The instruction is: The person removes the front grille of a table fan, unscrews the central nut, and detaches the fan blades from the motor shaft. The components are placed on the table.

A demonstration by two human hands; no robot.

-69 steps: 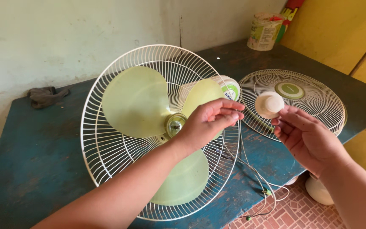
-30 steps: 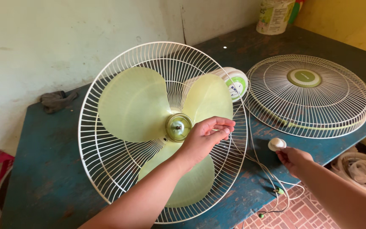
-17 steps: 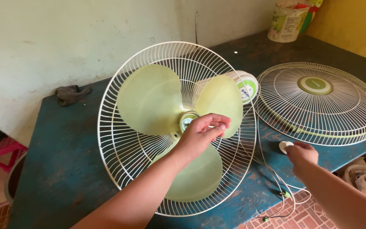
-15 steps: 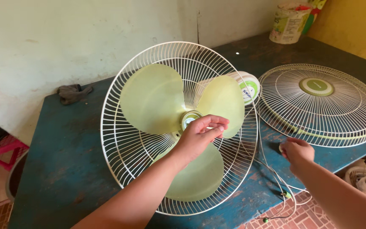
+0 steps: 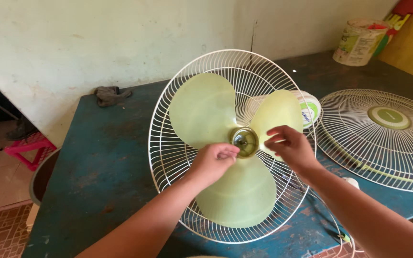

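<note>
A pale green three-bladed fan blade (image 5: 206,110) sits inside a white wire rear guard (image 5: 166,148), tilted up on a blue table (image 5: 106,153). At its middle is a shiny metal hub (image 5: 245,141). My left hand (image 5: 213,161) is curled against the blade just left of the hub. My right hand (image 5: 288,146) pinches the blade just right of the hub. A small white cap (image 5: 352,182) lies on the table behind my right forearm. The white and green motor housing (image 5: 309,109) shows behind the guard.
A detached white front guard (image 5: 383,138) lies flat on the table's right side. A grey rag (image 5: 111,94) sits at the back left, a paint bucket (image 5: 358,42) at the back right. A white cord (image 5: 334,225) trails off the front edge. A pink stool (image 5: 25,148) stands on the floor at left.
My right hand set the white cap down on the table and came up to the blade beside the hub. My left hand shifted to the hub's left side. The view swung left.
</note>
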